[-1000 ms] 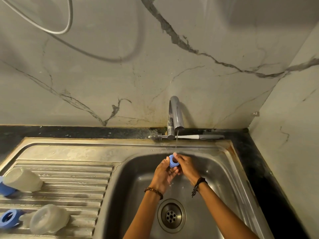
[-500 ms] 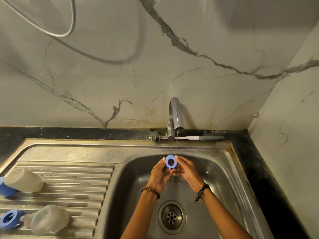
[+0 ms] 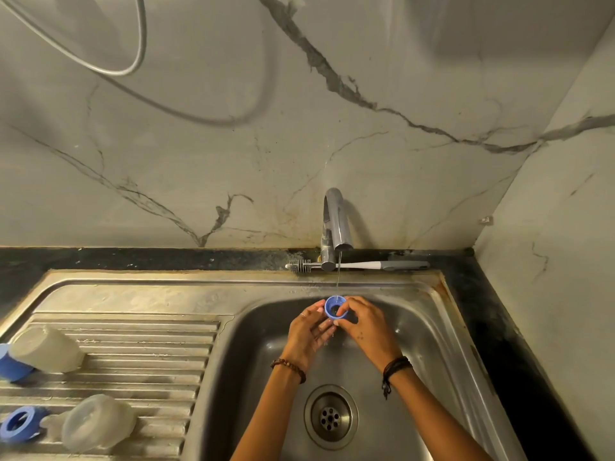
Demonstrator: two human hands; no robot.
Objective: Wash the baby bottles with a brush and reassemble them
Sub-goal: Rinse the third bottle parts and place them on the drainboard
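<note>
Drain [image 3: 330, 417] sat nearest, open grate at the basin floor, straight below the hands; judged main risk: the wet blue ring [image 3: 335, 307] slipping from a light fingertip hold and dropping toward the drain, or bouncing out of reach in the sink [image 3: 432, 327]. Above the drain, left hand [image 3: 307, 331] had fingers mostly straight, cupped under and against the ring's left side, thumb touching its edge. Right hand [image 3: 367, 324] pinched the ring's right rim between curled thumb and fingers. Ring was held above the drain, just under the thin water stream [image 3: 338, 277]. Its opening faced up and toward the camera, so its short axis ran roughly upright, tilted a little back; no real long axis, being a round collar. Splash off the rim was a second risk. Beyond the drain, tap [image 3: 334, 224] stood at the sink's back edge, brush [image 3: 356, 265] lying flat behind it, bristles left. Left of the drain, on the draining board [image 3: 133, 354], lay two bottles [image 3: 46, 349] [image 3: 96, 422] and another blue ring [image 3: 20, 424].
</note>
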